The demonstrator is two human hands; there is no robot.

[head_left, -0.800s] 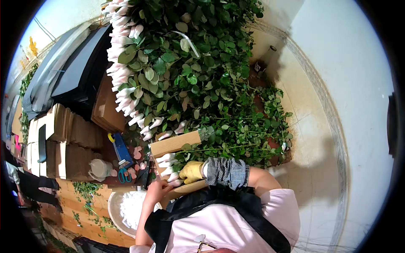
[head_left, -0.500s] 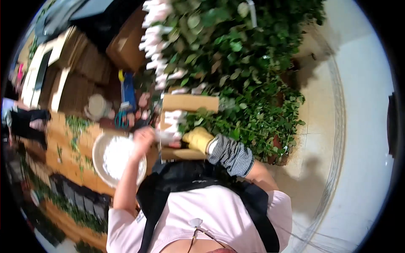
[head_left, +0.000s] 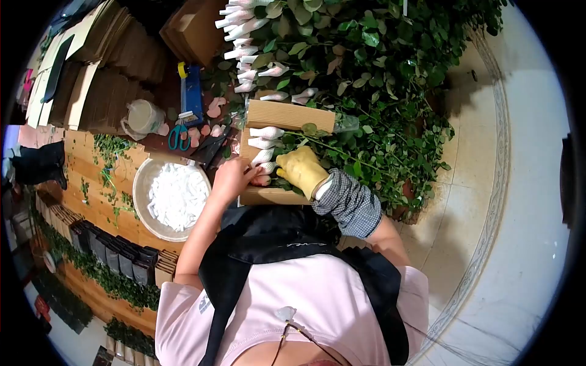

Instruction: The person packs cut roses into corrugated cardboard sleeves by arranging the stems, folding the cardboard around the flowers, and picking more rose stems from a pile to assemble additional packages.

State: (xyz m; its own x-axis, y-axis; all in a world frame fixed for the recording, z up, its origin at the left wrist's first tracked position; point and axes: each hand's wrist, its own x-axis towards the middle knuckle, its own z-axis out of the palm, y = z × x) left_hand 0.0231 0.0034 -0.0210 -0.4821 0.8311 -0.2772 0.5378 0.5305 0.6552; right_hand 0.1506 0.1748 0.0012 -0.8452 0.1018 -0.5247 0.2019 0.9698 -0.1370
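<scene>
A rose in a white net sleeve (head_left: pixel 266 168) lies at the near end of an open cardboard box (head_left: pixel 278 196). My bare left hand (head_left: pixel 234 177) pinches its bloom end. My right hand (head_left: pixel 301 169), in a yellow glove, is curled at the stem end of the same rose; the stem itself is hidden by the glove. Just below the left fingertips shows a pinkish bloom (head_left: pixel 260 180). Farther up the box, more net-sleeved roses (head_left: pixel 266 132) lie side by side, their leafy stems pointing right.
A round tub (head_left: pixel 141 213) of white net sleeves stands left. Beyond it are a white jug (head_left: pixel 145 117), teal-handled scissors (head_left: pixel 179 138), a blue tape dispenser (head_left: pixel 191 94) and loose petals. Stacked cardboard (head_left: pixel 122 85) is upper left. A large pile of leafy stems (head_left: pixel 378 79) fills the upper right.
Both hands have moved a little farther up over the box. The left hand, blurred by motion before at the tub side, is now at the bloom end of the rose.
</scene>
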